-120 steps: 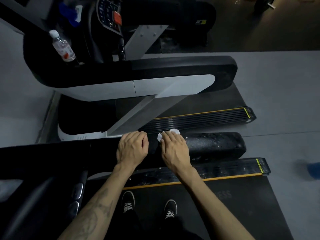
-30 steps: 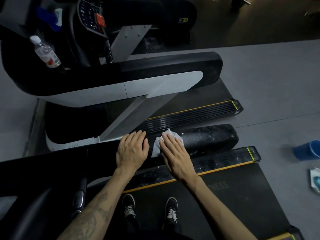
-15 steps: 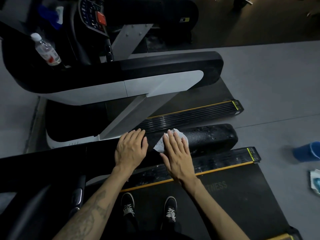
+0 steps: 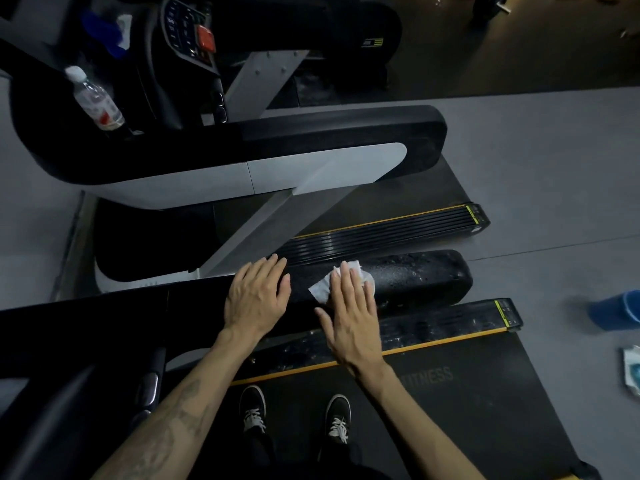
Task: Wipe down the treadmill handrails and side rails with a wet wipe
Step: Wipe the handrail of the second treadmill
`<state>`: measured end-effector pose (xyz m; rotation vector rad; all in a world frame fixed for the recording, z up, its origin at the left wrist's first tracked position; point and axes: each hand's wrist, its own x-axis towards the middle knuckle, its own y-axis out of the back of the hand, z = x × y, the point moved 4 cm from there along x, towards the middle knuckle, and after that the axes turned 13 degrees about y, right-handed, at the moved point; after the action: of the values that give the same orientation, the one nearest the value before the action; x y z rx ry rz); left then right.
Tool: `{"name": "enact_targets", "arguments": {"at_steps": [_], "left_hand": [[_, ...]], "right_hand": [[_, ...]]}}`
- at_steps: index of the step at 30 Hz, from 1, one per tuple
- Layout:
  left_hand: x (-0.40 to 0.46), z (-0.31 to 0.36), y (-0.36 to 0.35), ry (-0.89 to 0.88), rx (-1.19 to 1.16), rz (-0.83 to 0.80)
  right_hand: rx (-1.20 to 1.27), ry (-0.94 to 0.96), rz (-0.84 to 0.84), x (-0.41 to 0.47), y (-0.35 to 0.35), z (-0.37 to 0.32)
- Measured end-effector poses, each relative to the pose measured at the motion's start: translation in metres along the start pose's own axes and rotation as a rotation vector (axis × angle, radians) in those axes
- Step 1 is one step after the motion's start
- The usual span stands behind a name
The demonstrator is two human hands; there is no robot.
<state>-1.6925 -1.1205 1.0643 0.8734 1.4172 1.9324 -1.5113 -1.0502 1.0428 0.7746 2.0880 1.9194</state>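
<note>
Wiping of the near handrail [image 4: 415, 282] is the step in hand, by my read: right hand [image 4: 349, 317] lies flat, fingers straight, pressing the wet wipe [image 4: 322, 289] onto the rail's top, w/ white corners of the wipe poking out left of and beyond the fingertips. Left hand [image 4: 256, 296] is also flat and relaxed, gripping nothing, resting on the same rail just beside the right, prob. as a brace. Handrail is a long black padded bar; its long axis runs left-right across the view, rounded free end pointing to the person's right, other end merging into the dark console body at left. Section right of the wipe shows pale specks, wet or dusty, can't tell which. Side rail [image 4: 433, 330] w/ the yellow stripe sits below the handrail, parallel to it, also speckled. Next move likely calls for sliding the flat palm along the long axis toward the rounded end, keeping even pressure so the wipe doesn't bunch or slip out, then wrapping over the end cap and far face. After that the side rail, then the far handrail [image 4: 346, 140], which lies parallel and well apart beyond the gap, so it prob. needs a reach or a step over. Wipe looks crumpled, not folded; may want refolding soon.
</note>
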Motion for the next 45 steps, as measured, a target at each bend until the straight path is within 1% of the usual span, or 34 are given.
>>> {"name": "enact_targets", "arguments": {"at_steps": [1,3,5,7,11,14,16,20,22,25,28,29,31,33,35,37,40,43,45], "left_hand": [[0.001,0.000,-0.001,0.006,0.005,-0.012],[0.002,0.001,-0.003,0.019,0.012,-0.028],[0.002,0.005,-0.004,0.027,0.003,-0.030],[0.002,0.013,-0.005,0.030,-0.015,-0.026],[0.006,0.037,-0.008,0.023,-0.037,-0.025],[0.012,0.047,-0.012,0.031,-0.047,-0.025],[0.015,0.048,-0.015,0.052,-0.033,-0.051],[0.014,0.050,-0.017,0.063,0.003,-0.073],[0.013,0.052,-0.015,0.045,0.000,-0.070],[0.011,0.054,-0.010,0.008,-0.005,-0.036],[0.009,0.056,-0.010,-0.008,-0.007,0.002],[0.008,0.057,-0.011,-0.006,-0.005,0.004],[0.007,0.056,-0.012,0.007,0.013,0.008],[0.008,0.057,-0.012,0.021,0.029,0.009],[0.008,0.057,-0.013,0.042,0.043,0.002],[0.009,0.056,-0.015,0.065,0.060,-0.012],[0.010,0.056,-0.017,0.089,0.054,-0.037],[0.011,0.054,-0.020,0.088,0.046,-0.040],[0.010,0.053,-0.021,0.092,0.041,-0.052]], "right_hand": [[0.011,-0.005,0.004,-0.002,-0.001,-0.007],[0.037,0.047,0.003,0.000,-0.001,-0.015],[0.035,0.134,-0.004,0.009,-0.001,-0.008],[0.018,0.174,-0.030,0.017,0.001,0.007],[0.034,0.086,-0.032,0.013,0.004,0.031],[0.030,0.014,0.021,-0.005,0.003,0.021],[0.065,0.010,0.043,-0.007,0.003,0.012],[0.048,0.177,0.024,0.012,0.004,0.023],[0.037,0.208,-0.007,0.018,0.005,0.038],[0.062,0.115,-0.012,0.010,0.007,0.050],[0.083,0.024,0.027,-0.006,0.008,0.036],[0.092,0.021,0.029,-0.008,0.008,0.029],[0.112,0.076,0.016,-0.003,0.007,0.021],[0.112,0.154,-0.012,0.012,0.006,0.027],[0.102,0.191,-0.050,0.028,0.007,0.039],[0.088,0.174,-0.081,0.037,0.008,0.048],[0.090,0.087,-0.050,0.030,0.008,0.055],[0.152,-0.010,0.003,0.010,0.007,0.042],[0.191,-0.002,0.007,0.008,0.006,0.028]]}}
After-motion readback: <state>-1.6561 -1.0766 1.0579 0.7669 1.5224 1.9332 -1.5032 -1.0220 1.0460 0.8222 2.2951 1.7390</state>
